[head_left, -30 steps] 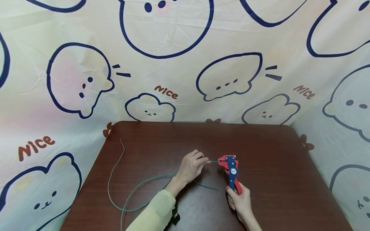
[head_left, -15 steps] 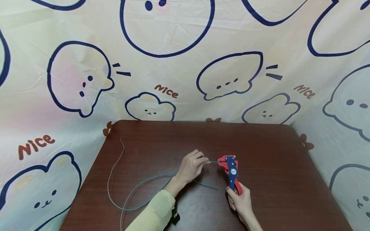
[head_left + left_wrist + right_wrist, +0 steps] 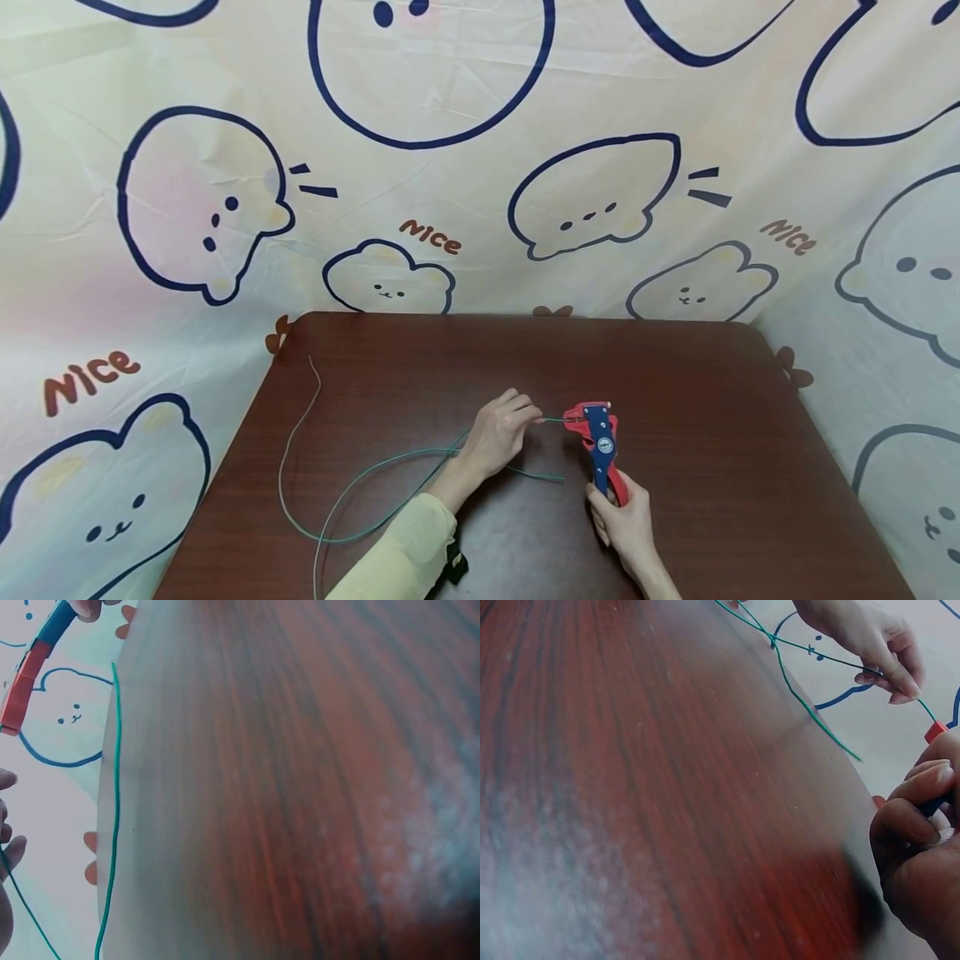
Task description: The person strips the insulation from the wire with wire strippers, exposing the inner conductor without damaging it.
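My left hand (image 3: 501,432) pinches a thin green wire (image 3: 375,471) near its end, which runs into the jaws of a red and blue wire stripper (image 3: 598,443). My right hand (image 3: 621,521) grips the stripper's handles from below. The wire loops back across the brown table (image 3: 712,433) to the left, and a free end lies near the middle (image 3: 551,478). In the right wrist view my left hand's fingers (image 3: 889,671) pinch the wire (image 3: 810,712) and my right hand's fingers (image 3: 919,825) curl round the handles. The left wrist view shows the stripper (image 3: 30,667) and the wire (image 3: 115,810).
A pale wire (image 3: 296,433) curves along the table's left side. A cloth with cartoon bears (image 3: 450,167) hangs behind and around the table. A black strap (image 3: 453,565) sits on my left wrist by the yellow sleeve (image 3: 397,558).
The green wire's loop has shifted slightly on the table. Both hands and the stripper stay almost still.
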Motion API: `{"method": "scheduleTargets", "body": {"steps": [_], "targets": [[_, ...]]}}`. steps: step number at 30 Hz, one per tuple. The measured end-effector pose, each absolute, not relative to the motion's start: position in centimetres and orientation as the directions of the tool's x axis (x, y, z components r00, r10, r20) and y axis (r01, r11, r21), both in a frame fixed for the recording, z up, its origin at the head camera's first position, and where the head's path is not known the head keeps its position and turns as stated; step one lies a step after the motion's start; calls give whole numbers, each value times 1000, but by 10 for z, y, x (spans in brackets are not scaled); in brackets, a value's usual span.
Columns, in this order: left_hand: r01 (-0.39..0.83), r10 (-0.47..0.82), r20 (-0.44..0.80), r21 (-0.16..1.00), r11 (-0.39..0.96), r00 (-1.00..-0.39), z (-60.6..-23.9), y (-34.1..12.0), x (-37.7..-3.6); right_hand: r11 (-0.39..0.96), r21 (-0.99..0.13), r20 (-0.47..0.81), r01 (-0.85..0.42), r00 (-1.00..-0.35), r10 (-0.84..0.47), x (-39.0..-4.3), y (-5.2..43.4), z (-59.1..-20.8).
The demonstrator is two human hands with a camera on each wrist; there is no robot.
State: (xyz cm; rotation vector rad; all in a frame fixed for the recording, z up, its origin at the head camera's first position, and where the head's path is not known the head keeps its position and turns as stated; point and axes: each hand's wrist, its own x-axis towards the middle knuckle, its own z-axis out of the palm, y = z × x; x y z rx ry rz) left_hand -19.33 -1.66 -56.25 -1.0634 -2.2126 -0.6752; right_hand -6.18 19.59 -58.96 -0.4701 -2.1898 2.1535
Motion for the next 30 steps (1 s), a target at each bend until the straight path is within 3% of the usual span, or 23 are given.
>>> {"method": "scheduleTargets", "body": {"steps": [10,19,30], "targets": [[801,538,659,171,573,-526,-562,-18,-193,-39,-976,-215,212,-950,227,-62,195,-590],[823,510,706,183,538,-491,-562,-19,-197,-154,-950,-296,270,-938,179,-62,197,-589],[813,517,697,164,559,-497,-561,-20,-196,-166,-928,-356,334,-925,132,-62,203,-586]]}}
